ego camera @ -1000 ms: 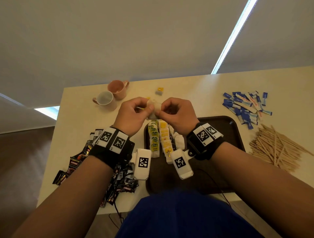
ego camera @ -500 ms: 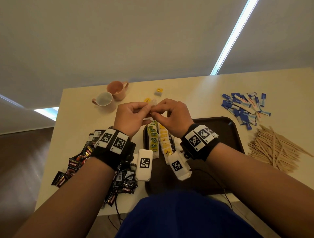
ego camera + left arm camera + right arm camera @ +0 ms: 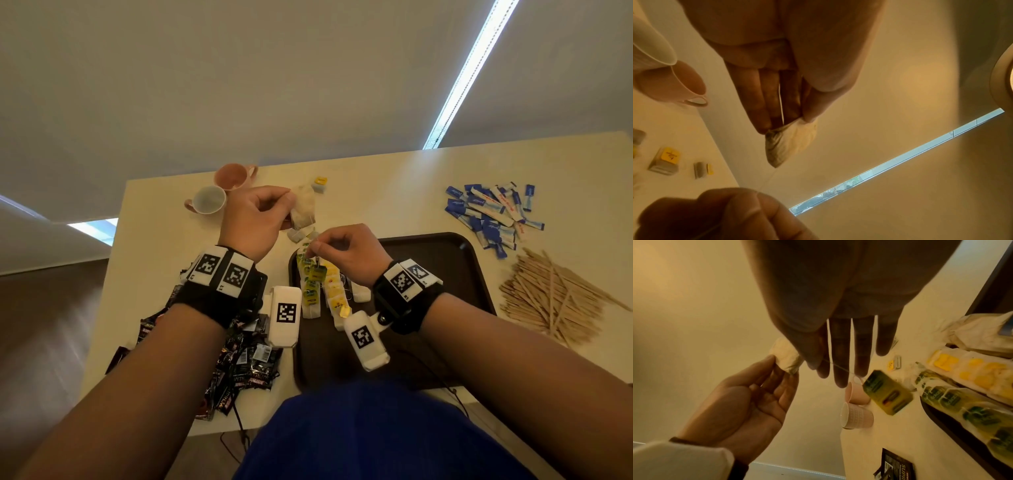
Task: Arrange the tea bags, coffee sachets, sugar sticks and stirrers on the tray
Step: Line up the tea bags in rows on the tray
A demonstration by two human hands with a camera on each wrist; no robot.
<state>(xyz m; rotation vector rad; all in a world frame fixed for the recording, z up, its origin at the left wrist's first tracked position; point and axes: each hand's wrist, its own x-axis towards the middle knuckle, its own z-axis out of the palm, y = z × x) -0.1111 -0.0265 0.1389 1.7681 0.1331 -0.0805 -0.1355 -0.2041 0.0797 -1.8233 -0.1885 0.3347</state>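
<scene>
The left hand (image 3: 255,219) pinches a pale paper tea bag (image 3: 303,209); its thread runs toward five o'clock to the right hand's (image 3: 346,253) pinch above the dark brown plastic tray (image 3: 455,260).

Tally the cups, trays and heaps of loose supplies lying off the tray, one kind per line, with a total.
Cups: 2, near cup and far cup
Tray: 1
Heaps off the tray: 3, coffee sachets, sugar sticks, stirrers
Total: 6

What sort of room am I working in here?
Likely an office pantry or meeting room: a plain cream table, two cups, sugar sticks, wooden stirrers and a long strip light.
</scene>
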